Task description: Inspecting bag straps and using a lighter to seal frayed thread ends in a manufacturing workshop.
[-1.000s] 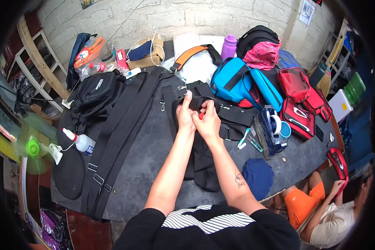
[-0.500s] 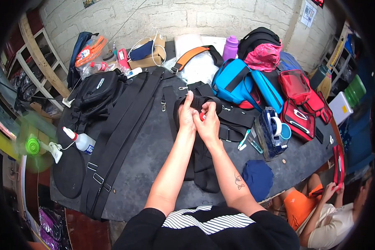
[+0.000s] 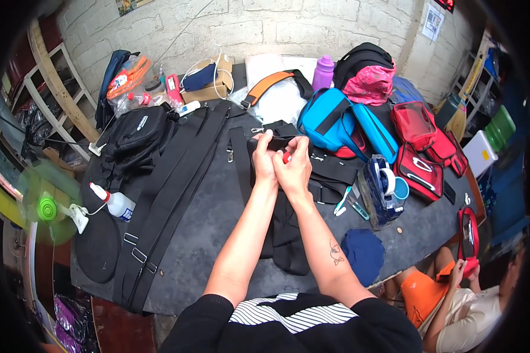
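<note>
The counter [image 3: 197,235] is crowded. Long black straps [image 3: 176,170] lie on the left, by a spray bottle [image 3: 121,206]. A blue bag [image 3: 325,117] sits just past the right hand [image 3: 294,170], taking up room there. In the middle, the left hand [image 3: 265,162] and right hand are close together, both closed on a black strap [image 3: 281,143]. A small red thing [image 3: 287,157] peeks from the right hand. A see-through case [image 3: 384,216] has white tape [image 3: 388,177] in it. A brown box [image 3: 211,92] has blue cloth [image 3: 199,77] on it.
</note>
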`<state>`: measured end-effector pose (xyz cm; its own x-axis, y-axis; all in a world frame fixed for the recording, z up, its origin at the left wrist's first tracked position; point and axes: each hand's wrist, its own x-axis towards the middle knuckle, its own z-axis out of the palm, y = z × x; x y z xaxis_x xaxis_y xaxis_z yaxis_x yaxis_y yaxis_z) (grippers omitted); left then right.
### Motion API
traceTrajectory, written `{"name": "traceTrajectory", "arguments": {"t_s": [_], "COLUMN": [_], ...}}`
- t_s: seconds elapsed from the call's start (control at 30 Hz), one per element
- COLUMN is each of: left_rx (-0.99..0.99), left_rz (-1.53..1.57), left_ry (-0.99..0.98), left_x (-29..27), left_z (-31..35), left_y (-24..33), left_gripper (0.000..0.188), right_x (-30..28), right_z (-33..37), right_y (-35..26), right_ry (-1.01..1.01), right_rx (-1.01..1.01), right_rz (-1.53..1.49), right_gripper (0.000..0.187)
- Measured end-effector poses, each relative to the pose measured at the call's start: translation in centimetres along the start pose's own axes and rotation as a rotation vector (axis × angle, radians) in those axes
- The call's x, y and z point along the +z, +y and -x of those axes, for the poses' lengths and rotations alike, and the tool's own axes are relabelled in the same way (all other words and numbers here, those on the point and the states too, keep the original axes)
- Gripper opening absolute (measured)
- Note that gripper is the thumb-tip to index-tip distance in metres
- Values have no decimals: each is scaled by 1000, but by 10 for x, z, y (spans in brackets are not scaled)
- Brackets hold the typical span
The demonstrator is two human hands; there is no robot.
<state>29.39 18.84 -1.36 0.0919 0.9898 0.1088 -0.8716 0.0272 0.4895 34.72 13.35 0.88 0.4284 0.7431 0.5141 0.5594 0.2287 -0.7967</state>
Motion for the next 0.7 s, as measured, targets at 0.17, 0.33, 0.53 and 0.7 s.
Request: {"name": "traceTrajectory", "arguments": {"t_s": [0.17, 0.33, 0.53, 0.7], "left_rx": [39, 22, -11, 1], "left_rz": [-27, -73, 36, 56], "left_ry": [41, 1, 64, -73], "left_x": [3, -1, -19, -19], "left_z": [8, 12, 12, 8], "left_y": [6, 15, 16, 40], "left_gripper": [22, 20, 20, 33], "right_x": [1, 11, 20, 4], "right_z": [6, 13, 21, 26], "right_y": [10, 23, 18, 9], "right_ry": [-49, -109, -145, -226], "right_rx": [21, 19, 59, 7], "right_rz": [30, 1, -5, -84], "right_gripper": [33, 36, 34, 32]}}
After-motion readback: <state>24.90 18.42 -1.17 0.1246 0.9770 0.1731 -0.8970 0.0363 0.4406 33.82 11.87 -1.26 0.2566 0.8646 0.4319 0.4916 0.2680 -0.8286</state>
